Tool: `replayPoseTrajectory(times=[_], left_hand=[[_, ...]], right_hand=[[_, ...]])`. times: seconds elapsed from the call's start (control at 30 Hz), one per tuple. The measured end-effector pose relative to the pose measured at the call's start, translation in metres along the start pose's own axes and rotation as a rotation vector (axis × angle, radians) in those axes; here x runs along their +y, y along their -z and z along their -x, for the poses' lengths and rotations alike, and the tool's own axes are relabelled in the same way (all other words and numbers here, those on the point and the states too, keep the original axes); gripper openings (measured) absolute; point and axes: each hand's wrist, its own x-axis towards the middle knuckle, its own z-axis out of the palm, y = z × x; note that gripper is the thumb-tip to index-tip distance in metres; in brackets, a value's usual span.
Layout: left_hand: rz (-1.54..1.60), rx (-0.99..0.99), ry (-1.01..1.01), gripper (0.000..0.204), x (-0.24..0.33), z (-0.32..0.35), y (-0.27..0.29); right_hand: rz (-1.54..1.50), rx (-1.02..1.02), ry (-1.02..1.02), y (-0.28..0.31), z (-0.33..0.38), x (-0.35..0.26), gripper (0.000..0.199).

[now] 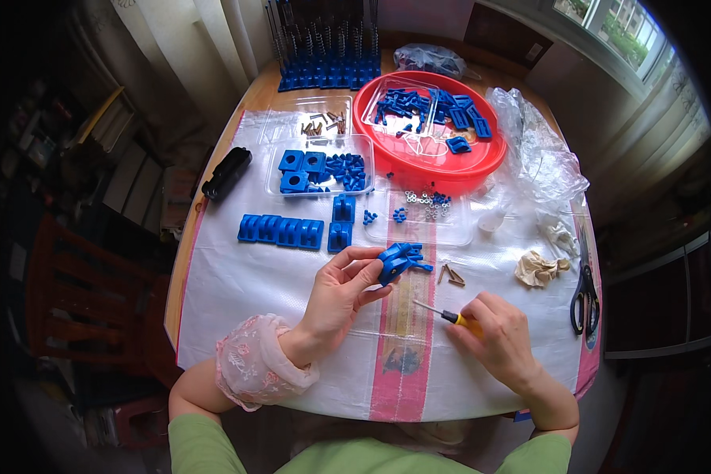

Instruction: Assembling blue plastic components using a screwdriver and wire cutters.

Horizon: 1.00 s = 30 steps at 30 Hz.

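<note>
My left hand (338, 294) pinches a blue plastic part (393, 263) with a rounded ridge and a small hole, raised above the white table cover. Several thin blue pieces (420, 263) show just beyond it; whether they are joined to it or lie behind, I cannot tell. My right hand (498, 336) is wrapped round a small screwdriver (450, 316) with a yellow and black handle. Its metal tip points up and left toward the blue part without touching it. A few brownish screws (452, 276) lie to the right of the blue part.
Finished-looking blue blocks (280, 231) stand in a row at left. Beyond are a clear box of blue parts (272, 170), a red basin (490, 162), a clear tray (466, 229) with white rings, and a rack of springs (324, 75). Black scissors (584, 300) lie right; a black case (227, 174) left.
</note>
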Motion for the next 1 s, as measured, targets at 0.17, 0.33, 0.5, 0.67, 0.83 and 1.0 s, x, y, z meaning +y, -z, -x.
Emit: replayPoseTrajectory(times=[0.17, 0.33, 0.5, 0.67, 0.83, 1.0], left_hand=[[-0.025, 0.003, 0.025, 0.021, -0.002, 0.003, -0.004], [-0.016, -0.030, 0.065, 0.025, -0.010, 0.008, -0.009], [-0.033, -0.034, 0.006, 0.022, -0.012, 0.006, -0.009], [-0.097, -0.060, -0.069, 0.020, -0.010, -0.002, -0.004], [-0.141, -0.082, -0.069, 0.020, -0.013, -0.001, -0.003], [-0.161, -0.087, -0.071, 0.021, -0.013, -0.001, -0.003]], right_hand=[[-0.276, 0.131, 0.005, -0.009, 0.000, -0.003, 0.028], [-0.449, 0.247, 0.020, -0.011, 0.003, -0.010, 0.036], [-0.359, 0.333, 0.134, -0.010, -0.002, -0.007, 0.041], [-0.256, 0.315, 0.169, -0.009, 0.000, -0.009, 0.036], [-0.121, 0.307, 0.177, -0.007, 0.000, -0.006, 0.035], [-0.139, 0.295, 0.167, -0.008, 0.000, -0.006, 0.036]])
